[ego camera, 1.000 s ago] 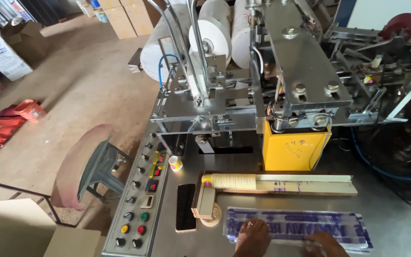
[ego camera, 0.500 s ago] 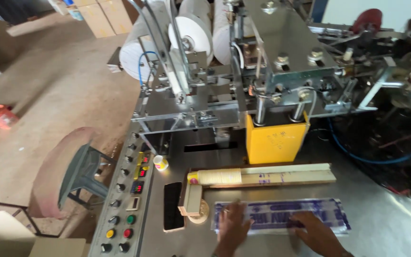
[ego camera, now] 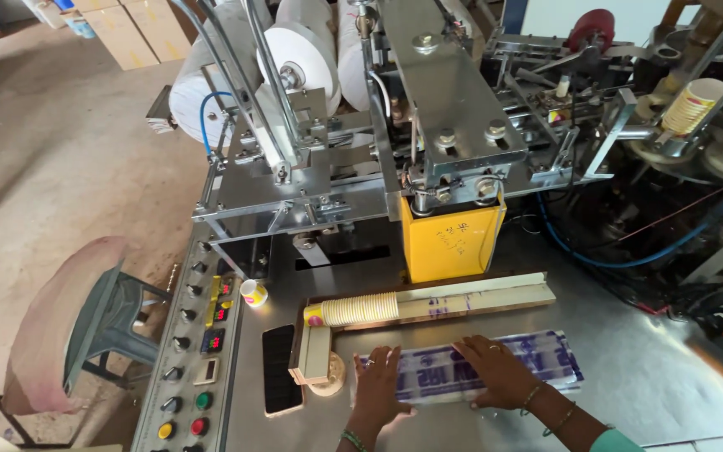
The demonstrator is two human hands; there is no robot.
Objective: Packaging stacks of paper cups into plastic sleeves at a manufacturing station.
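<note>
My left hand (ego camera: 381, 387) lies flat, fingers spread, on the left end of a clear plastic sleeve with blue print (ego camera: 537, 362) that rests on the steel table (ego camera: 663, 377). On the middle of the same sleeve my right hand (ego camera: 495, 372) presses down flat. Neither hand grips anything. Just beyond the hands, a stack of paper cups (ego camera: 353, 310) lies on its side at the left end of a wooden L-shaped trough (ego camera: 495, 295).
A dark phone (ego camera: 281, 381) and a control panel with coloured buttons (ego camera: 190, 368) lie to the left. A single small cup (ego camera: 253, 292) stands by the panel. Behind the trough rise a yellow box (ego camera: 452, 241), machine frames and white paper rolls (ego camera: 211, 84). A stool (ego camera: 77, 322) stands at the left.
Both hands have slid farther onto the plastic sleeve. A stack of cups now lies in the trough's left end. The view has shifted left and closer.
</note>
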